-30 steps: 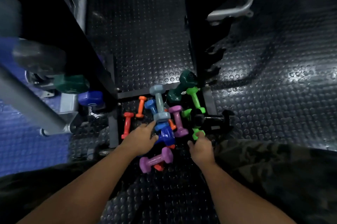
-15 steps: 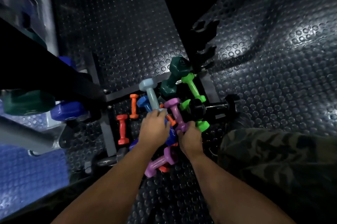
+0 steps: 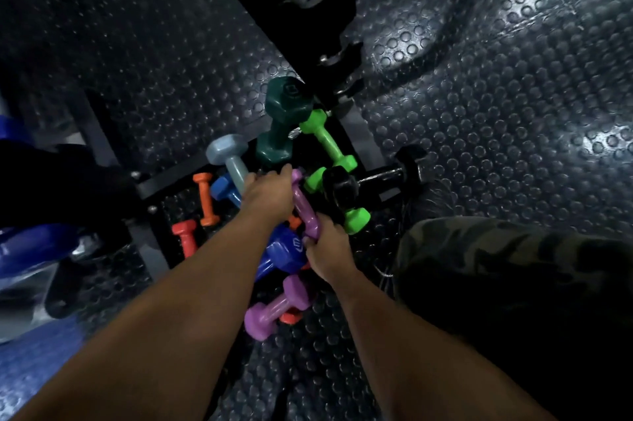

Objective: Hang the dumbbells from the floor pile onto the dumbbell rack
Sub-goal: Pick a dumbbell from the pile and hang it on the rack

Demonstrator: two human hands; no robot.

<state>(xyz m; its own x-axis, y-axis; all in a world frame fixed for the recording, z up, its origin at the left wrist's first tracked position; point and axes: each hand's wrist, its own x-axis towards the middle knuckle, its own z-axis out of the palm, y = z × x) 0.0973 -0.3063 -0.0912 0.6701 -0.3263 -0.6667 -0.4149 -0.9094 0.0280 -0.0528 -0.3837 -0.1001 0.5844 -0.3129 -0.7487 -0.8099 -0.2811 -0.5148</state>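
Dark studded rubber floor (image 3: pixel 496 132), glossy under light; blue mat (image 3: pixel 37 348) lower left; camouflage trouser leg (image 3: pixel 507 259) right

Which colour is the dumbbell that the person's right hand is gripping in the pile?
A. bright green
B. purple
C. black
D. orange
B: the right hand curls round the near end of the purple dumbbell, while the left hand grips the grey dumbbell.

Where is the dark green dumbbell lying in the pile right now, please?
In the head view, the dark green dumbbell sits at the pile's far edge, between the grey dumbbell on its left and a lime green dumbbell on its right.
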